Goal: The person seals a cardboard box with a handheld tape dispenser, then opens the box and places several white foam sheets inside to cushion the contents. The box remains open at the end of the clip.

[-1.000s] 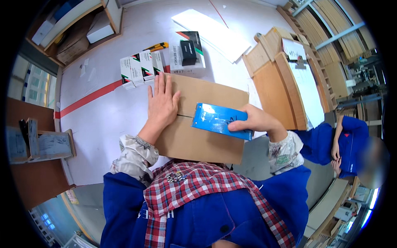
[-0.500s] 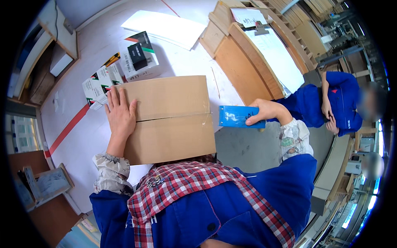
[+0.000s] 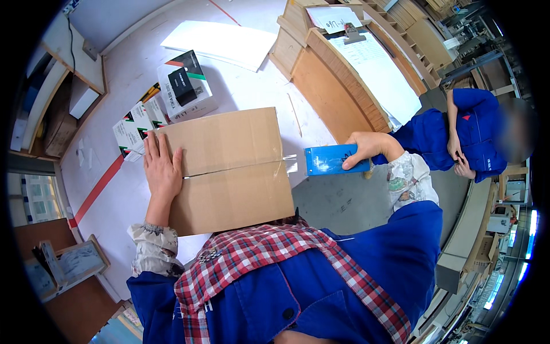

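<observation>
A brown cardboard carton (image 3: 229, 143) lies before me on the pale table, its two top flaps meeting along a seam. Flat on its left side rests my left hand (image 3: 164, 175), fingers stretched out and holding nothing. Off the right side, my right hand (image 3: 369, 150) grips a blue tape dispenser (image 3: 329, 160), thumb on top and the other fingers hidden behind it. A short strip of clear tape (image 3: 291, 163) shows between the carton's right edge, at the seam, and the dispenser.
Beyond the carton are a white box (image 3: 186, 92) with a small black box (image 3: 181, 86) on it, and smaller white boxes (image 3: 133, 127). White sheets (image 3: 220, 43) lie farther back. A wooden stand (image 3: 332, 80) bears a clipboard (image 3: 366, 63). At right sits a person in blue (image 3: 472, 132).
The clear tape strip now shows at the carton's right edge. My view has shifted slightly; the carton appears a little farther left, and the dispenser stands slightly farther from it.
</observation>
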Action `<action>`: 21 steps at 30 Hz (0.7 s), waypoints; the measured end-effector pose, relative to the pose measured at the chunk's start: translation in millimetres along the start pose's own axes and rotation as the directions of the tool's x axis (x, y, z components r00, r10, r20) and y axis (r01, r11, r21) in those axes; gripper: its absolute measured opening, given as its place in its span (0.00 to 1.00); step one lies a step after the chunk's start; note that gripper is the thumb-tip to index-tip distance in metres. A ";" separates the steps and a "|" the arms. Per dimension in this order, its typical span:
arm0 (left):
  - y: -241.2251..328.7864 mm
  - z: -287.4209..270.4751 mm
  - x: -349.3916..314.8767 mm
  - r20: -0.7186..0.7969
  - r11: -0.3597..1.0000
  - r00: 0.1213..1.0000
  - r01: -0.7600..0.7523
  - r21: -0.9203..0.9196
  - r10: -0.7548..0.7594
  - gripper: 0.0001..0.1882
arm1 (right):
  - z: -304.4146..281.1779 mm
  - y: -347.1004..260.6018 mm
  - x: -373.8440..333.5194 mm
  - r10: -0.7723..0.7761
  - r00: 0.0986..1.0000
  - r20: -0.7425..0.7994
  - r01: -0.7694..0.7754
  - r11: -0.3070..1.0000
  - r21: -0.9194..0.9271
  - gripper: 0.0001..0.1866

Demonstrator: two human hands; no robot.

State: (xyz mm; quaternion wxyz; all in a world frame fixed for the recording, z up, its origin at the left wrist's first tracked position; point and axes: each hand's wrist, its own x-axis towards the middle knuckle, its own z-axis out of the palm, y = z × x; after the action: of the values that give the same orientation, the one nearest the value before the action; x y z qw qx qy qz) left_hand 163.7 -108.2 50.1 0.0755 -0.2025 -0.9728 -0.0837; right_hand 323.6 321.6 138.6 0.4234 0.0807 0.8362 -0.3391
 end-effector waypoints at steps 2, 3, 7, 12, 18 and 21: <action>0.7 -0.3 0.9 -0.009 1.000 1.000 -0.014 -0.001 0.014 0.29 | 0.0 0.7 2.5 0.003 1.000 -0.009 -0.004 0.999 -0.053 0.31; 1.7 0.7 -0.3 -0.009 1.000 1.000 -0.006 -0.004 0.006 0.29 | 0.5 -4.5 11.6 -0.003 1.000 0.002 0.003 0.995 -0.101 0.32; 1.8 -2.8 -0.4 0.010 1.000 1.000 0.010 0.001 -0.010 0.29 | 10.2 -12.7 42.8 -0.022 0.999 0.039 0.026 0.994 -0.111 0.33; 5.9 -3.9 -0.5 -0.053 0.999 0.998 0.033 -0.026 -0.034 0.28 | 8.1 -34.0 49.4 -0.026 0.996 0.081 0.034 0.994 -0.102 0.32; 11.4 -6.5 -2.1 -0.076 0.999 0.996 0.051 -0.006 -0.051 0.27 | 12.9 -40.1 45.6 -0.022 1.000 0.000 0.022 0.985 -0.170 0.34; 12.3 -5.5 -2.1 -0.086 0.999 0.995 0.048 -0.012 -0.048 0.27 | 13.9 -53.6 41.1 -0.035 0.997 -0.072 0.019 0.976 -0.216 0.35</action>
State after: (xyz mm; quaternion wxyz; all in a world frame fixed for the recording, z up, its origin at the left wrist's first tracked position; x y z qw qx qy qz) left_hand 171.2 -99.0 56.8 0.1143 -0.1756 -0.9728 -0.0988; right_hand 284.3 266.0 128.2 0.3930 0.0359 0.8844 -0.2491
